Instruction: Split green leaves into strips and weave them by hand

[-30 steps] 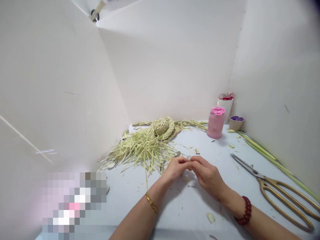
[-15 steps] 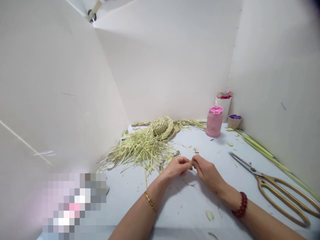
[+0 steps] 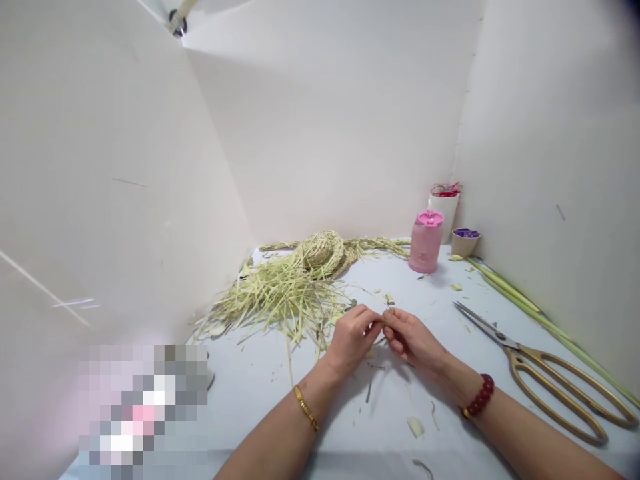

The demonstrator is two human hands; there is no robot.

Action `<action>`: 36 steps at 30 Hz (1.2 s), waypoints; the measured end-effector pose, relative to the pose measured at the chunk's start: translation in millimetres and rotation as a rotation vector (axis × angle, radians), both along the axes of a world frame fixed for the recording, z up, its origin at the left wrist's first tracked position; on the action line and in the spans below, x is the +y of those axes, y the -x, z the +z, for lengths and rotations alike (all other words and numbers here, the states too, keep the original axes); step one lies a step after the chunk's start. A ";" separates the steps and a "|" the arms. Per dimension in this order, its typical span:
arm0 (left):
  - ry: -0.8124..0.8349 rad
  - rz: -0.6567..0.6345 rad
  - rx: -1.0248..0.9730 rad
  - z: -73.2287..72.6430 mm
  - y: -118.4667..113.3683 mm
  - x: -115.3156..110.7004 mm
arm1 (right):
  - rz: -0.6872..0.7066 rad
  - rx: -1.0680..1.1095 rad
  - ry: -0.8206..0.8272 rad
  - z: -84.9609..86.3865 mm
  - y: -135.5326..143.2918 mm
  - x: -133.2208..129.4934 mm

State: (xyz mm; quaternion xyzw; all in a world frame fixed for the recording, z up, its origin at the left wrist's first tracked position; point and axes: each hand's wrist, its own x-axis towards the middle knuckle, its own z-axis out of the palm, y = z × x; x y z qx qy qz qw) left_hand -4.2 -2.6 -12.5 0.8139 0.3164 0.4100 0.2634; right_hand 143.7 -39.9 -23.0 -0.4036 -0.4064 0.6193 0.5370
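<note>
Head camera: the left hand (image 3: pixel 353 339) and right hand (image 3: pixel 413 340) meet fingertip to fingertip above the tabletop (image 3: pixel 350 427), each with its fingers curled into a narrow pinch; anything between the tips is too small and covered to make out, so I cannot tell what is held or how it points. Nearest beyond them, slightly left, lies the straw heap (image 3: pixel 287 293), its long axis running from near left to far right, its strands pointing many ways and a few toward the near edge. A woven coil (image 3: pixel 317 252) rests at its far end, and a braid (image 3: pixel 277 247) stretches left to right behind. Well to the right, the scissors (image 3: pixel 500 335) lie with tips pointing far left and handles near right. Beyond stand a pink bottle (image 3: pixel 425 245), a white cup (image 3: pixel 446 210) and a small tub (image 3: pixel 465 247); green stalks (image 3: pixel 547 325) run along the right wall (image 3: pixel 550 167).
</note>
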 end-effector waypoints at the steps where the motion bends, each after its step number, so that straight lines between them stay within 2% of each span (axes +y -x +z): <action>1: -0.012 -0.001 0.000 -0.3 0.4 0.0 | 0.019 0.042 0.018 0.7 -0.2 -0.4; 8: -0.178 0.040 0.065 -4.2 1.8 -2.0 | 0.110 0.263 0.095 -0.4 -0.8 -2.9; 17: -0.183 0.061 0.044 -4.0 2.8 -3.9 | 0.171 0.436 0.224 -1.5 0.3 -4.5; 21: -0.308 0.064 0.085 -3.8 3.8 -3.8 | 0.183 0.449 0.248 -2.6 0.5 -4.5; 28: -0.711 0.104 -0.025 -4.3 1.7 -2.5 | 0.267 0.461 0.267 -1.6 -0.4 -6.8; 36: -0.749 0.090 0.095 -0.1 0.4 -1.2 | 0.298 0.463 0.278 -5.4 -4.8 -2.0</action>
